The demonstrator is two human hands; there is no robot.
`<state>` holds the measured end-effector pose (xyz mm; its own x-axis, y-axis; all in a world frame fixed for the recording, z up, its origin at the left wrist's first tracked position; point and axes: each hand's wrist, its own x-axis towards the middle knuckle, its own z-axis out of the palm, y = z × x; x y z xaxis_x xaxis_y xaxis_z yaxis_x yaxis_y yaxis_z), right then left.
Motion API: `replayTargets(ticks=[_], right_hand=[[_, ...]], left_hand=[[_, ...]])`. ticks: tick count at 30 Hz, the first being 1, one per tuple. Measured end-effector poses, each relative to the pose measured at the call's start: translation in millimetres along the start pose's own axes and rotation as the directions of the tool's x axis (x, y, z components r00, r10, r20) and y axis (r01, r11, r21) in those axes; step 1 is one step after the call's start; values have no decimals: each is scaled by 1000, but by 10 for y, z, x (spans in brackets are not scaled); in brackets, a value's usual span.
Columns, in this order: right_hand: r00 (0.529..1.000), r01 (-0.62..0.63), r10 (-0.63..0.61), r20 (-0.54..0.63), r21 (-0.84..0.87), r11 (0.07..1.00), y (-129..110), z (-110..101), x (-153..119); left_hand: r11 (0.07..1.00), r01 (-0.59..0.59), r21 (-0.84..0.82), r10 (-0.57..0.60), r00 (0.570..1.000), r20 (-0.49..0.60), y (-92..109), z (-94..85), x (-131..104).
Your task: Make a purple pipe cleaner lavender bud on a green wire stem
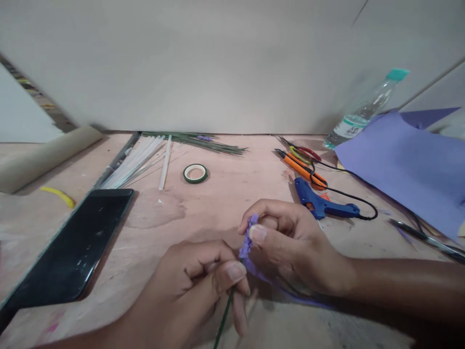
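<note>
From where I stand, the left hand (201, 278) is nearly closed, thumb and fingers clamped on a green stem (224, 315) just below its purple top. That frilly purple paper (244, 248) sits between the two hands, at the front of the counter (221, 213). The right hand (294, 237) is curled, its thumb and forefinger pinched on the paper's upper part, and a purple strip (308, 301) trails beneath it. The hands are close together.

Across the counter, at far left lies a cardboard tube (54, 157), with a yellow strip (59, 196) and a dark phone (76, 245) nearer me. Next come pale sticks (136, 162), green stems (218, 147) along the back, and a roll of green tape (196, 182). Further right are scissors (305, 154), an orange tool (305, 170) and a blue glue gun (316, 201). A teal-capped bottle (350, 127) is at the back, beside a large purple sheet (403, 160); a pen (425, 236) lies in front. A plain pale wall (218, 63) rises behind everything.
</note>
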<state>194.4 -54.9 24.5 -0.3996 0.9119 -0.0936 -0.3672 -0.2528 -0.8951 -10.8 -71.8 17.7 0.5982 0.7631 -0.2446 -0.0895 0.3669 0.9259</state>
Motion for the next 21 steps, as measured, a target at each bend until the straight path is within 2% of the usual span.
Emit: replayTargets(ticks=[6,10,15,18,21], right_hand=[[997,-41,47,66,-79,996,51,-91,-28],[993,-23,32,117,-81,996,24,-113,-38],[999,-15,14,29,23,1000,3,-96,-39],[1000,-3,2,-19,-48,999,-20,-99,-13],[998,-47,51,31,-128,991,-27,-110,13]], left_hand=[[999,-6,-47,5,1000,-6,-11,-3,12],[994,21,-110,-22,1000,-6,-12,1,-1],[997,60,-49,-62,998,-25,-16,-22,-16],[995,97,-5,-97,995,-19,-50,-46,-18],[995,96,-28,-97,995,-17,-65,-48,0]])
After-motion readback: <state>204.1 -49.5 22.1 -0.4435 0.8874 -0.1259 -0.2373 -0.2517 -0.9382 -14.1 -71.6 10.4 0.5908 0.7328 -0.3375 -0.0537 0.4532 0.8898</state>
